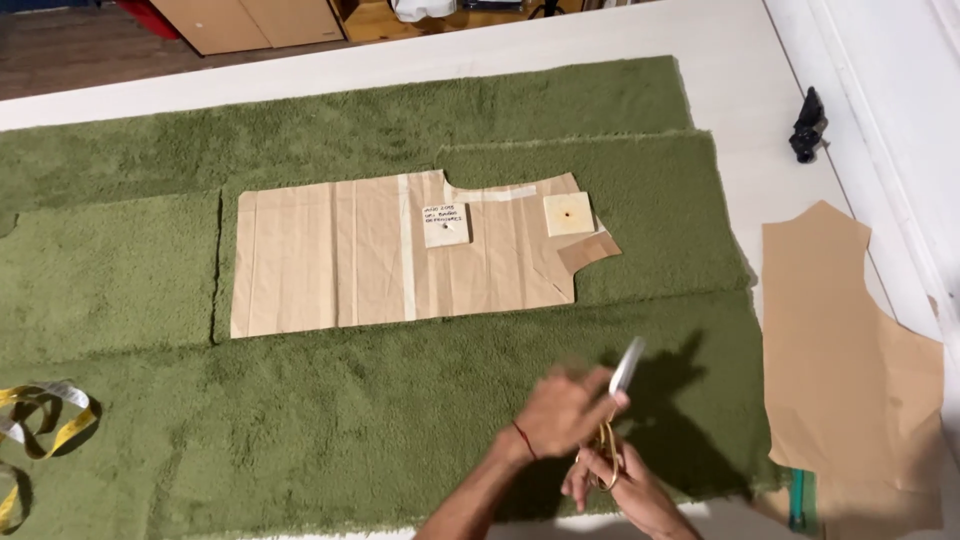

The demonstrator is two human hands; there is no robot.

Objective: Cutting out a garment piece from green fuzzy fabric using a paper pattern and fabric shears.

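Big white table [730,90], running from the far left edge to the right wall. Fuzzy green cloth [330,420] spread over most of it, in a few layers, reaching from the left edge almost to the right edge. Long brown paper shape [330,260] lying flat on the cloth near the middle, with pale tape strips down it, a small white note [445,224] with writing and a little square block [568,213] sitting on top. Second brown paper shape [840,360] lying off the cloth by the right edge, partly on the bare table. Both hands down at the near edge, over the green cloth, close together and touching. Left hand [560,410] half curled, fingers resting on the scissors near where the blades start. Right hand [625,490] just below it, closed round the gold handles of the scissors [615,400]. Silver blades pointing up and away, a bit blurry, so hard to tell if open or shut. Dark shadow of the hands falling on the cloth to the right. Yellow measuring tape [45,420] curled up at the left edge, on the cloth. Small black thing [806,126] by the far right edge, on bare table. Thin green stick [796,498] peeking out near the near right corner.
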